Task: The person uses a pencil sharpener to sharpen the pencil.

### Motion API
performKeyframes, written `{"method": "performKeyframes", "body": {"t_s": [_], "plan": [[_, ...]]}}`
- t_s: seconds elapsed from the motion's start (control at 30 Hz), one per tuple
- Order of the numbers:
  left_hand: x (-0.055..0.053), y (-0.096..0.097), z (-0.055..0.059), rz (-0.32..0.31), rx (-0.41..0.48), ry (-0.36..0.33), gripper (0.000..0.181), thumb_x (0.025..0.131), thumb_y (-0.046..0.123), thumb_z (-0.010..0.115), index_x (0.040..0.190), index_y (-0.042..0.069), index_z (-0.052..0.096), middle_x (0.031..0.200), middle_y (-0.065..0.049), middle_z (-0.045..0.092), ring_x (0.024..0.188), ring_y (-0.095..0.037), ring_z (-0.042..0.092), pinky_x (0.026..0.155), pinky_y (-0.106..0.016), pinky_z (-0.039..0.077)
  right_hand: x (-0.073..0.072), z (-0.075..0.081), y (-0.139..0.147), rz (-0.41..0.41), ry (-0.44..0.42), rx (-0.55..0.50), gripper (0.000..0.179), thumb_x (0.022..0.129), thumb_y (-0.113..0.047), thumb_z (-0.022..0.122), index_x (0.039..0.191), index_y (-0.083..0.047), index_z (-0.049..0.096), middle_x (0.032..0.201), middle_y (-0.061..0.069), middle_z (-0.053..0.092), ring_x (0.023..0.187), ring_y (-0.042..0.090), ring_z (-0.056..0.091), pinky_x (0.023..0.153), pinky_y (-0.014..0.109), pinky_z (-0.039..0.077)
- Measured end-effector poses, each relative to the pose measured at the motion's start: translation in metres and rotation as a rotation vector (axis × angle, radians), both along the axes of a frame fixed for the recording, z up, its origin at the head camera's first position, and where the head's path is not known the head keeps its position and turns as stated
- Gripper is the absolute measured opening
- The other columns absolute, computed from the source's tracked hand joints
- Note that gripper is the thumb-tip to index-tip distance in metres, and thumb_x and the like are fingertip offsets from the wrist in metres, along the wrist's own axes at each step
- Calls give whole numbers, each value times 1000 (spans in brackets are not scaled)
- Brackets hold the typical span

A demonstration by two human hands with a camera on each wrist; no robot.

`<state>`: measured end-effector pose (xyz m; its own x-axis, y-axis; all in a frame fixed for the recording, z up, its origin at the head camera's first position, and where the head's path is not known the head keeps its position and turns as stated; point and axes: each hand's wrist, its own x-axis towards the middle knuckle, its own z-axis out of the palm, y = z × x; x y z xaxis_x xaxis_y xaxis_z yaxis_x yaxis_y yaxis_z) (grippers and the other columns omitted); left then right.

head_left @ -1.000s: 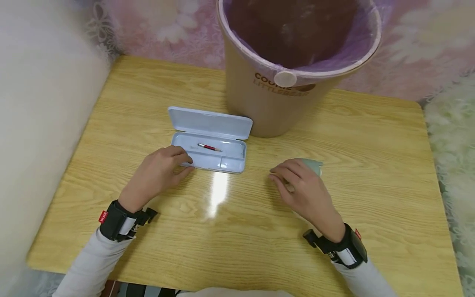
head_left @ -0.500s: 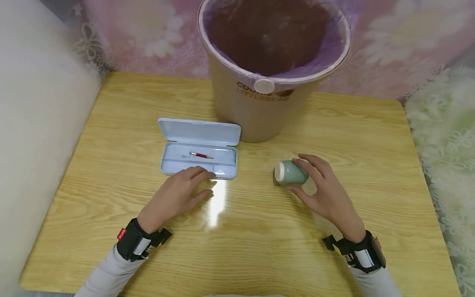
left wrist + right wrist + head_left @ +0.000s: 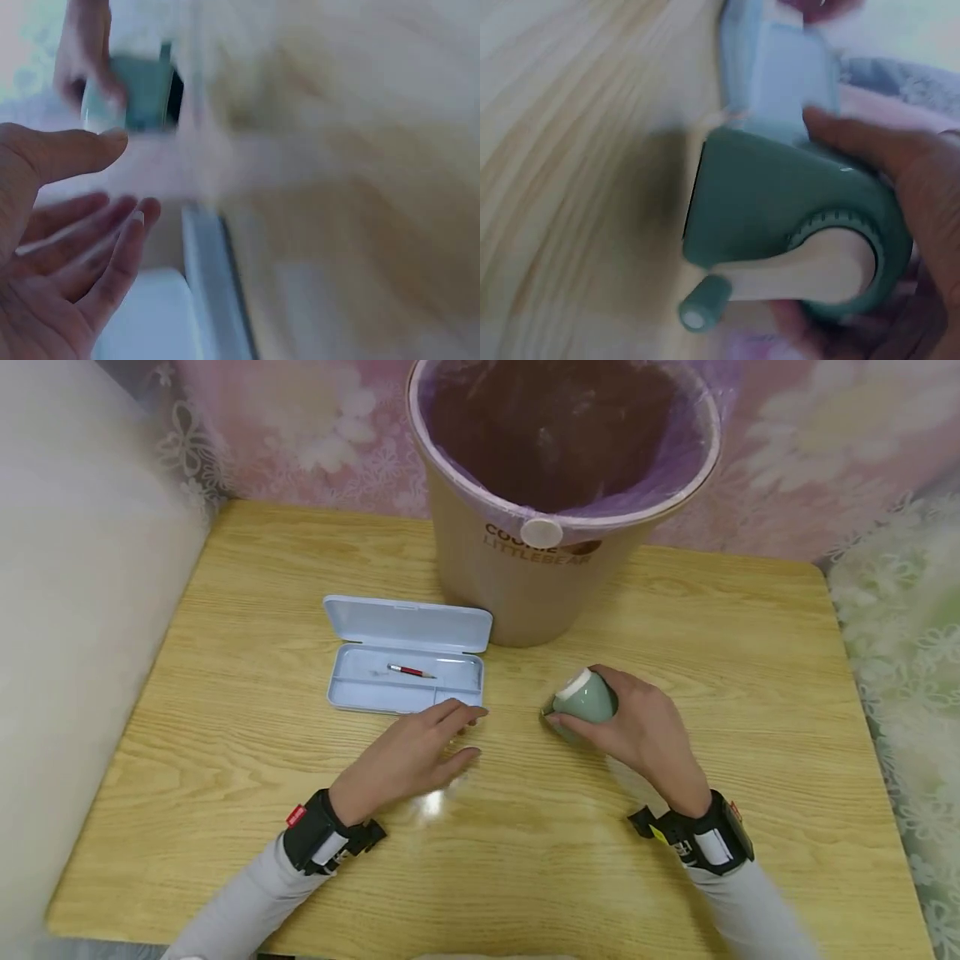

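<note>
My right hand (image 3: 645,731) grips a green crank pencil sharpener (image 3: 588,700), tilted, to the right of the pencil case. Its cream crank arm (image 3: 802,274) and small green knob (image 3: 705,304) show in the right wrist view, the thumb lying along the top of the body. The left hand (image 3: 408,764) is held with thumb and fingers apart, nothing between them, at the near right corner of the light blue pencil case (image 3: 375,697). That case lies with its lid (image 3: 405,622) up. A short red pencil (image 3: 410,672) rests in its rear compartment.
A large tan bin (image 3: 517,593) with a purple liner stands behind the case, close to its lid. The wooden table (image 3: 480,877) ends at a pink floral backdrop (image 3: 300,427). White fabric (image 3: 90,610) borders the left side.
The right hand has picked up the sharpener and turned it in its grip. My left hand has moved right along the pencil case's front edge. The head view has shifted somewhat.
</note>
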<state>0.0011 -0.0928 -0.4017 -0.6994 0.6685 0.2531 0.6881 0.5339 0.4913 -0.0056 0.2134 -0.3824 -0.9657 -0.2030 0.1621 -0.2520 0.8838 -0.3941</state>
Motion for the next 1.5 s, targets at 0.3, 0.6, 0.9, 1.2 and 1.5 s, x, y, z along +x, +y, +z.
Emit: {"method": "performKeyframes", "body": {"t_s": [0.3, 0.6, 0.9, 1.2, 1.5], "plan": [[-1, 82, 24, 52, 5, 262, 87, 86, 50, 78, 148, -2, 45, 135, -15, 58, 117, -26, 64, 94, -33, 57, 8, 29, -25, -233, -262, -229, 65, 95, -64, 56, 141, -18, 52, 106, 16, 70, 81, 30, 70, 61, 33, 52], [4, 113, 16, 155, -12, 212, 117, 74, 64, 82, 158, 2, 28, 140, -28, 44, 118, -42, 56, 84, -39, 61, 11, 36, -18, -171, -467, -357, 63, 106, -57, 33, 142, -7, 49, 105, 17, 68, 79, 26, 69, 66, 35, 53], [-25, 88, 16, 73, 261, -309, 79, 83, 30, 84, 149, 13, 42, 135, -10, 48, 107, -19, 59, 84, -31, 56, 12, 38, -4, -20, -449, -486, 49, 110, -45, 37, 125, -6, 62, 84, 13, 67, 70, 24, 64, 66, 32, 54], [-50, 61, 32, -148, 391, -435, 69, 86, 30, 83, 144, 15, 48, 129, -2, 63, 105, -12, 64, 87, -31, 56, 6, 9, 4, 218, -325, -534, 73, 83, -18, 86, 147, -12, 52, 135, 7, 64, 120, 19, 63, 99, 33, 55], [-60, 50, 41, -224, 286, -280, 69, 86, 34, 82, 144, 16, 51, 131, 1, 63, 108, -10, 63, 91, -31, 53, 3, -1, -2, 269, -241, -657, 69, 74, -3, 90, 137, -5, 62, 134, 11, 66, 117, 3, 64, 100, 22, 52]]}}
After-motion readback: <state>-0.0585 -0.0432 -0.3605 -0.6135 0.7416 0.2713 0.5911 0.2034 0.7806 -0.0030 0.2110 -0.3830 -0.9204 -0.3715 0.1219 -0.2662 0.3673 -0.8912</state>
